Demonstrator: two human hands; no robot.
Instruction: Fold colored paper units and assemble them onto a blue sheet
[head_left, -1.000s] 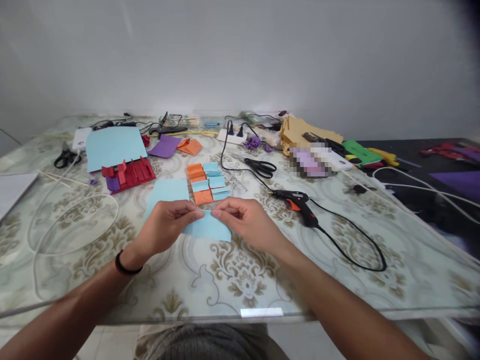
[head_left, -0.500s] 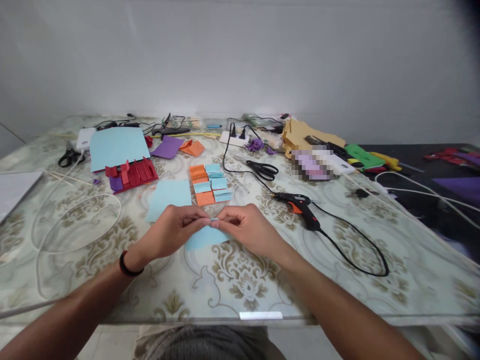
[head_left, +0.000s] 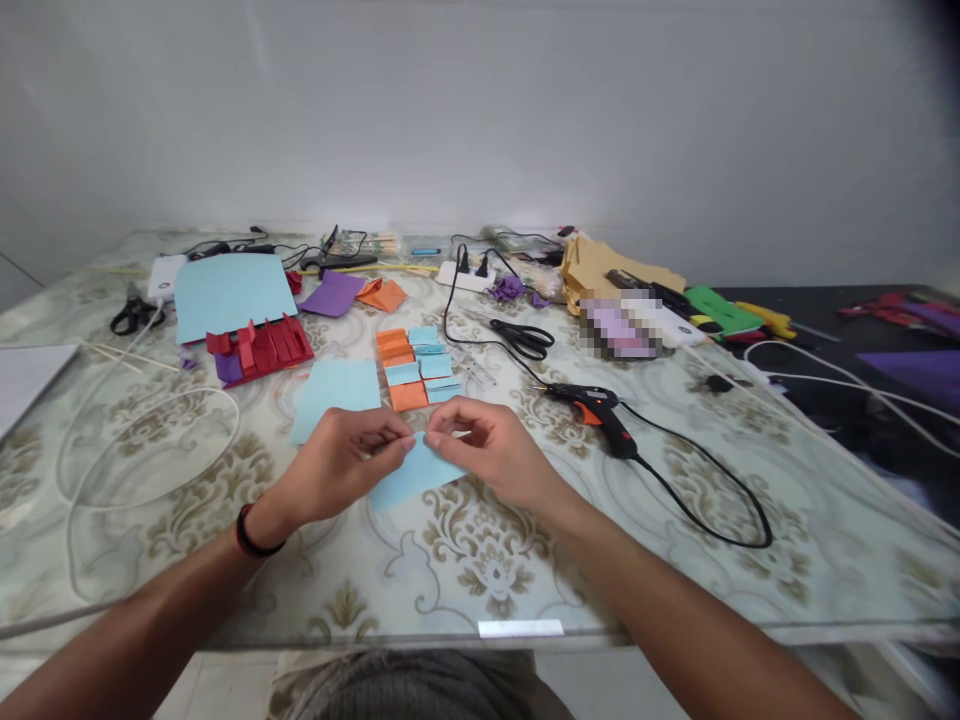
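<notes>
A light blue sheet of paper (head_left: pixel 416 477) is pinched at its far edge between the fingertips of my left hand (head_left: pixel 356 450) and my right hand (head_left: pixel 487 445). Both hands are closed, thumbs towards me, with a small gap between them. Its near part slopes down towards the tablecloth. Just beyond my fingers lies a block of folded orange and light blue paper pieces (head_left: pixel 405 372). Another light blue sheet (head_left: pixel 337 393) lies flat behind my left hand.
To the right rests a black hot glue gun (head_left: pixel 600 415) with its looping cord. Black scissors (head_left: pixel 525 338) lie beyond it, near a white power strip (head_left: pixel 465 277). Folded red paper (head_left: pixel 266 350) and a larger blue sheet (head_left: pixel 236 295) are at left, by a white cable (head_left: pixel 150 500).
My fingertips have drawn slightly apart along the far edge of the blue paper. More of the sheet now shows between them. The view has shifted a little.
</notes>
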